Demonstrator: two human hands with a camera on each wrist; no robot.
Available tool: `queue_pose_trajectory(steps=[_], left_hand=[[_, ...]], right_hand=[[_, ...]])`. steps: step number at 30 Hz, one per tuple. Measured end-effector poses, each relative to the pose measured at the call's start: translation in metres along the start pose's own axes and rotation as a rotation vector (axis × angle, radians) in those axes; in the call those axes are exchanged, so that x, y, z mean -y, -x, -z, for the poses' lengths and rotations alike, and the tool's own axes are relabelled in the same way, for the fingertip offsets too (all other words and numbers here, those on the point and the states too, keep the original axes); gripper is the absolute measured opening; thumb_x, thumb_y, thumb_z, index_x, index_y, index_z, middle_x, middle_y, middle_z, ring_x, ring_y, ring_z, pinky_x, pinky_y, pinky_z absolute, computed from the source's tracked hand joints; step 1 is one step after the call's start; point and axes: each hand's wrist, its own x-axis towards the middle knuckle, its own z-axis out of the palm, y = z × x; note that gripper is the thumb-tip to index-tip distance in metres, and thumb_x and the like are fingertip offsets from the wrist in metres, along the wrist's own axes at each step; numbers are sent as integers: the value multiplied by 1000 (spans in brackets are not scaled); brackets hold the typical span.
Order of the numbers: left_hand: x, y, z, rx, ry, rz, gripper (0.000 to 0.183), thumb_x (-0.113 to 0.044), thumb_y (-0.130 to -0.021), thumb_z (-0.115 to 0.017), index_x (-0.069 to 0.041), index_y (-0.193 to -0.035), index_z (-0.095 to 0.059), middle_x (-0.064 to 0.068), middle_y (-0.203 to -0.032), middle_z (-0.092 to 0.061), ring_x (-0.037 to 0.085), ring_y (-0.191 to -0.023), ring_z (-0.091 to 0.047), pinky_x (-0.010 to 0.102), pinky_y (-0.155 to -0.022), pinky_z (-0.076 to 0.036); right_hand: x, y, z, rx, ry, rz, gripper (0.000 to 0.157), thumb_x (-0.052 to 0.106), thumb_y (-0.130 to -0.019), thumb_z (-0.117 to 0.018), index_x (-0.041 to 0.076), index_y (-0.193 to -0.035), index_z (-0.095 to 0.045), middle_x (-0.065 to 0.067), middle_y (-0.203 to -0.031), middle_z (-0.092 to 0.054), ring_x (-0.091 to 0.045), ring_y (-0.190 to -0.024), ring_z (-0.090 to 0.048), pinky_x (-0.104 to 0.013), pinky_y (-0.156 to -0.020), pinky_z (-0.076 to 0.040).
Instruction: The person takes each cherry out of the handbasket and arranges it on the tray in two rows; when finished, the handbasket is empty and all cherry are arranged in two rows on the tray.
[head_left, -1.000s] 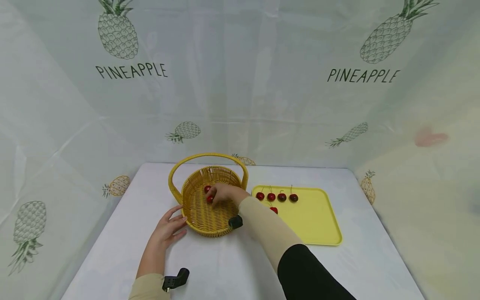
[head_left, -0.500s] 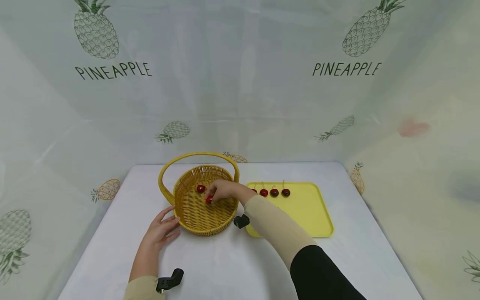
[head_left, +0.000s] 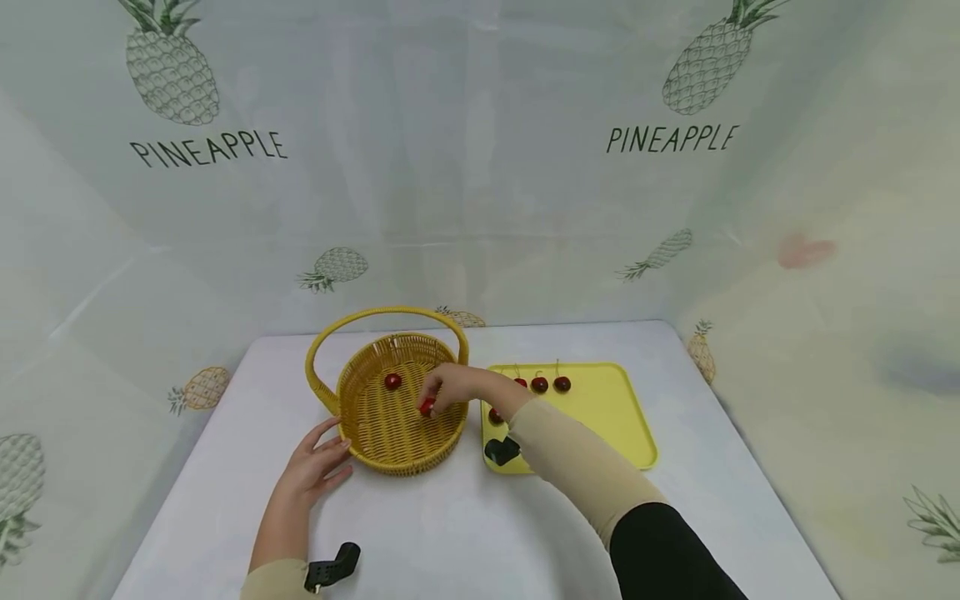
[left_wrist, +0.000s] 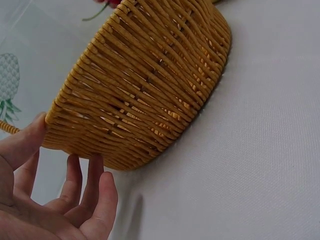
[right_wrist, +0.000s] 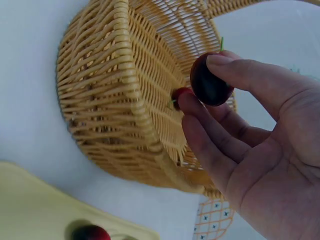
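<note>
My right hand (head_left: 453, 387) pinches a dark red cherry (right_wrist: 211, 80) with a green stem between thumb and fingers, above the inside of a round yellow wicker basket (head_left: 390, 437). Farther in, a second cherry (head_left: 393, 381) lies on the basket's floor. My left hand (head_left: 307, 471) is at the basket's near left side, its fingers fairly straight. In the left wrist view its thumb touches the rim near the handle and its fingertips rest against the outer wall (left_wrist: 140, 100). To the right, a yellow tray (head_left: 600, 425) carries several cherries (head_left: 562, 383), partly hidden by my right arm.
Basket and tray stand side by side on a white-covered table (head_left: 420, 533). The basket's tall handle (head_left: 386, 311) arches up at its back. Behind hangs a pale sheet (head_left: 480, 167) printed with pineapples.
My right hand has moved right within the basket with the cherry, away from the one on its floor. The left hand keeps its place at the basket. The head view has turned rightward.
</note>
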Motion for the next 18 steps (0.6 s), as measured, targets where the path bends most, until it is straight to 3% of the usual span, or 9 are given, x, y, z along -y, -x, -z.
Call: queue_pose_trajectory(steps=[5, 12, 18], left_hand=[[1, 2, 3, 8, 6, -2, 66, -10, -95, -64, -18, -151, -29, 16, -142, -39, 16, -106, -60, 44, -93, -48], [1, 0, 3, 9, 1, -9, 67, -11, -95, -65, -18, -151, -29, 17, -141, -39, 16, -105, -61, 43, -91, -49], [2, -1, 2, 14, -3, -12, 66, -11, -95, -64, -18, -151, -29, 14, -138, -41, 14, -102, -61, 44, -92, -49]], right_hand=[[3, 18, 5, -14, 16, -2, 23, 4, -85, -75, 8, -108, -74, 9, -98, -66, -10, -94, -58, -26, -79, -50], [-1, 41, 8, -36, -13, -18, 24, 3, -84, -75, 13, -105, -75, 9, -99, -66, -11, -96, -58, -28, -81, -48], [-11, 61, 8, -89, -27, -33, 23, 5, -82, -78, 15, -103, -75, 6, -97, -65, -17, -92, -57, -29, -75, -49]])
